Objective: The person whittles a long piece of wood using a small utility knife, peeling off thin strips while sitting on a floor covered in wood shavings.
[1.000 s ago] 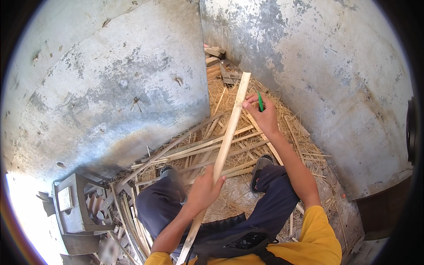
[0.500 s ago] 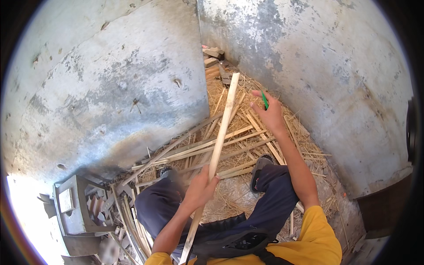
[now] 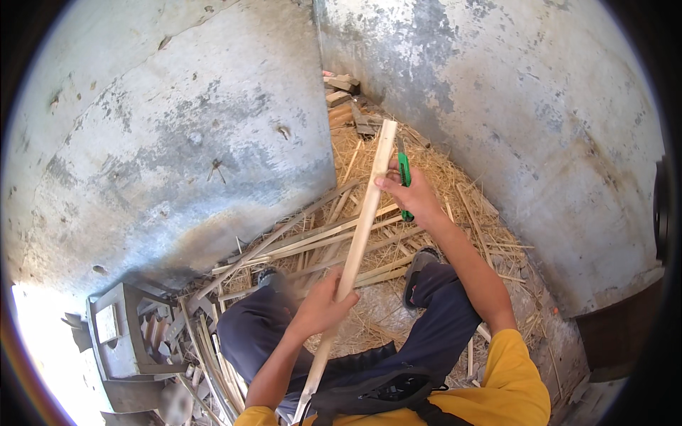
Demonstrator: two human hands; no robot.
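Note:
A long, pale wooden strip (image 3: 366,216) slants up and away in front of me, its near end close to my waist. My left hand (image 3: 321,309) is wrapped around its lower half. Near the far end, my right hand (image 3: 419,199) has its thumb and fingers on the strip's right side. That same hand holds a green utility knife (image 3: 404,170), its blade pointing away beside the strip without visibly touching it. Part of the knife's handle is hidden by the fingers.
Several cut wooden strips (image 3: 312,245) lie crossed over straw (image 3: 455,181) between my feet and the walls. A grey box-like object (image 3: 131,348) stands at the left amid broken pieces. Peeling walls (image 3: 234,121) meet near a few bricks (image 3: 339,98).
My right hand has moved left and slightly nearer, from apart to touching the strip. The knife has turned so its green side shows. The strip's far end has shifted slightly right.

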